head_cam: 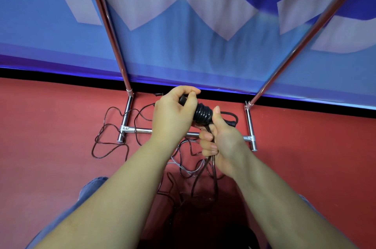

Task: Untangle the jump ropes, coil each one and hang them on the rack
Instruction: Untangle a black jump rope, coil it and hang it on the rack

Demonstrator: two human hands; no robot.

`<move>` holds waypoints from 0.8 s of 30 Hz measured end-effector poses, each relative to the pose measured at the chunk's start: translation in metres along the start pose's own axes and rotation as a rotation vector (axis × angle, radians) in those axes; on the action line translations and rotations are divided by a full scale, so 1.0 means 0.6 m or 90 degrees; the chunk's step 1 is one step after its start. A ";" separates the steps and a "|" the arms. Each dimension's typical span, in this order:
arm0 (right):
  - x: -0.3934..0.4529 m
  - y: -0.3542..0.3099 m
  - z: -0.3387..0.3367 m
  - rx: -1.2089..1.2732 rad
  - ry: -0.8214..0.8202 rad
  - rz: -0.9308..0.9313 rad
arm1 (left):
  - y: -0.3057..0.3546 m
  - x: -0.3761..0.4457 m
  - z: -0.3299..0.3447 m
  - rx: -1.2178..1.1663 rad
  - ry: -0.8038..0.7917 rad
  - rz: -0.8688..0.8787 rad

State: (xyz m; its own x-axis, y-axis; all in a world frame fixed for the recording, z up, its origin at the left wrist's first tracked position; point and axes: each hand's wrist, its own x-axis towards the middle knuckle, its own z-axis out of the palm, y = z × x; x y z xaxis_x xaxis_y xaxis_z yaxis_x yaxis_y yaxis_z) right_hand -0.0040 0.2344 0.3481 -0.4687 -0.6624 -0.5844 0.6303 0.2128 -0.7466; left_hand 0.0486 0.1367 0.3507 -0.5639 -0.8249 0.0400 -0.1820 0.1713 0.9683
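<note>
Red flooring (50,126) runs up to a blue and white banner (183,35) in the head view. Before it stands the chrome rack (142,130), its two uprights cut off by the top edge. The left hand (173,114) curls round one end of the black coil (203,113) wound on the jump rope handles, mostly hidden. The right hand (221,143) clenches the dark cord below the coil, thumb raised. Loose ropes (105,139) sprawl over the rack's base; behind the forearms their tangle cannot be traced.
</note>
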 end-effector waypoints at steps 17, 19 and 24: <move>-0.011 0.014 0.003 -0.446 -0.024 -0.144 | -0.010 0.014 -0.014 0.082 0.085 -0.034; -0.014 0.009 -0.004 -0.547 -0.010 -0.202 | -0.012 0.018 -0.019 0.098 0.098 -0.045; -0.015 -0.009 -0.023 -0.557 0.079 -0.286 | -0.014 0.027 -0.023 0.099 0.067 -0.060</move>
State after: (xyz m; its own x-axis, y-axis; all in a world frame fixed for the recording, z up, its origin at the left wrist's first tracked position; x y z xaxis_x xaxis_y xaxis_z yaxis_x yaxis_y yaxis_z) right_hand -0.0115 0.2494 0.3529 -0.6447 -0.7425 -0.1817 -0.2778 0.4490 -0.8493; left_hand 0.0518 0.1146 0.3464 -0.4524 -0.8917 -0.0147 -0.3562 0.1656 0.9196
